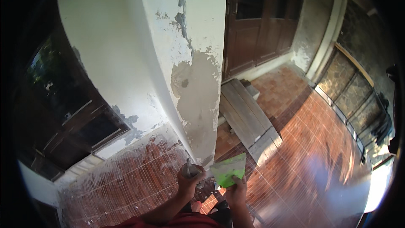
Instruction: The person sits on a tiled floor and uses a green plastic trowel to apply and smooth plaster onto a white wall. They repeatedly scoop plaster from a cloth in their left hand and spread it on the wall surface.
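Observation:
My left hand [185, 185] is closed around a grey, pointed tool [191, 169] whose exact kind I cannot make out. In my right hand [237, 191] is a bright green plastic spreader [229, 172], held by its lower edge. A band of grey plaster covers the spreader's upper part. Both hands are low in front of me, apart from each other, near the foot of a whitish pillar [202, 8]. Bare grey patches [196, 97] and peeling paint show on the pillar's faces.
A grey wooden bench [247, 112] stands right of the pillar, before brown panelled doors [263, 38]. Dusty reddish floor tiles [139, 177] spread at left, beside a dark-framed window [63, 88]. A metal-framed rack [354, 97] leans at the far right.

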Tool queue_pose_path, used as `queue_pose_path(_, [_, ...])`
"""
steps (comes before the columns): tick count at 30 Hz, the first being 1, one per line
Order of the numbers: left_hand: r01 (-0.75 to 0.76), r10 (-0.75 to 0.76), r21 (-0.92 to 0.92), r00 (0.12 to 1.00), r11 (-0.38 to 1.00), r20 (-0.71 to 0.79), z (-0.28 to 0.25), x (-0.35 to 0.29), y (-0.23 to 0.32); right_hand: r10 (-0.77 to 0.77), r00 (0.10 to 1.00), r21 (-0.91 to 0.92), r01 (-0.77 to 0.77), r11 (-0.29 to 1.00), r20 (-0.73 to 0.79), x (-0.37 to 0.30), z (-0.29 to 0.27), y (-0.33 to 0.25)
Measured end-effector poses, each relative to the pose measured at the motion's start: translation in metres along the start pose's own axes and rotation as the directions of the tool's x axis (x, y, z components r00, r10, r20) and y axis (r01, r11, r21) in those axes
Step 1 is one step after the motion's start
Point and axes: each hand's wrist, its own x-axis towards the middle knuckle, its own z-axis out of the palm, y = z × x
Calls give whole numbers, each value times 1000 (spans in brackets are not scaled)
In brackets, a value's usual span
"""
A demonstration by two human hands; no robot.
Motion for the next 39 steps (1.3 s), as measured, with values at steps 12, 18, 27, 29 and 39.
queue_pose_path(12, [-122, 87, -243, 985, 962, -148, -195, 45, 107, -408, 821, -667, 565, 486, 399, 27, 198, 109])
queue_pose_path(18, [-197, 162, -141, 960, 970, -230, -259, 74, 149, -698, 376, -629, 765, -138, 610, 95, 255, 88])
queue_pose_path(27, [-155, 125, -101, 958, 983, -257, -278, 111, 167, -654, 423, -706, 663, -248, 627, 93, 266, 113])
queue_pose_path(29, [-163, 148, -73, 973, 984, -180, -280, 117, 167, -638, 421, -697, 665, -267, 645, 92, 268, 113])
queue_pose_path(39, [-170, 160, -95, 982, 981, -101, -267, 131, 157, -597, 342, -606, 729, -319, 726, 97, 279, 108])
